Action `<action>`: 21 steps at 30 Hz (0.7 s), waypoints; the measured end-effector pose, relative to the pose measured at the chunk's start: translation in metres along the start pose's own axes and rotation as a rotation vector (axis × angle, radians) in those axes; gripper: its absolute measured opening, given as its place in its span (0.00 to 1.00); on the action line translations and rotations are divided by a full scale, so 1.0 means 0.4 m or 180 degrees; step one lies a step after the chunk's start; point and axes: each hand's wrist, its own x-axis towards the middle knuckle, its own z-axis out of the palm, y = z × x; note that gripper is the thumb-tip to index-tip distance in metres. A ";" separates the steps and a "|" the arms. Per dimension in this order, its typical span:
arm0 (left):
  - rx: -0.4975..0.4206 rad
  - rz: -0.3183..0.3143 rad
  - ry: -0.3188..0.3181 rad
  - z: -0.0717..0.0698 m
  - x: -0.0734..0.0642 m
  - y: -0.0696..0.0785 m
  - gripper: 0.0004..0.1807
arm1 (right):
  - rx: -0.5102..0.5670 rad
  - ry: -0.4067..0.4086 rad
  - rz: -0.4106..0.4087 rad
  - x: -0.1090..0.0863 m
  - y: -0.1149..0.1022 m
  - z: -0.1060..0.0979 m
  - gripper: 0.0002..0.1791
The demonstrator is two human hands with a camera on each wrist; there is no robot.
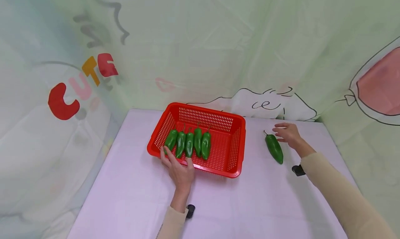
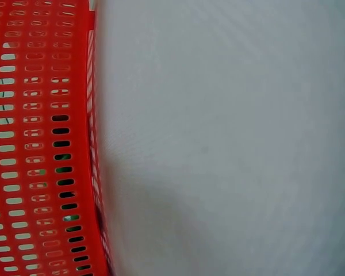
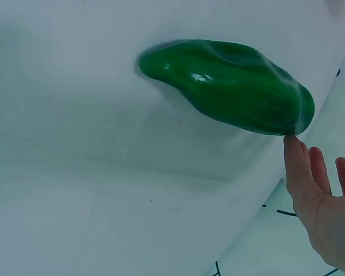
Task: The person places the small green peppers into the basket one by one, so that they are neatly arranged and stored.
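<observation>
A red plastic basket [image 1: 235, 147] with slotted walls holds several green chili peppers [image 1: 206, 145] side by side, their stems toward the far wall. At its near left rim my left hand [image 1: 179, 173] grips the edge, thumb and fingers spread along it over the pepper tips. The left wrist view shows the basket's wall [image 2: 40, 138], with the hand out of sight. Another green chili pepper [image 1: 274, 148] lies on the table to the right. Beside its stem end my right hand [image 1: 289, 135] reaches with loosely extended fingers; a fingertip [image 3: 290, 141] meets its edge in the right wrist view.
The table [image 1: 131, 197] has a pale lilac cover. Behind it hangs a printed cloth [image 1: 193, 51] with letters and drawings, and the basket's far side stands close to it. Dark straps or camera mounts [image 1: 190, 211] sit at the wrists.
</observation>
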 end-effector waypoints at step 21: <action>0.0000 0.0000 -0.0020 -0.003 0.001 0.003 0.51 | -0.0131 -0.0298 0.0234 0.028 0.069 0.013 0.33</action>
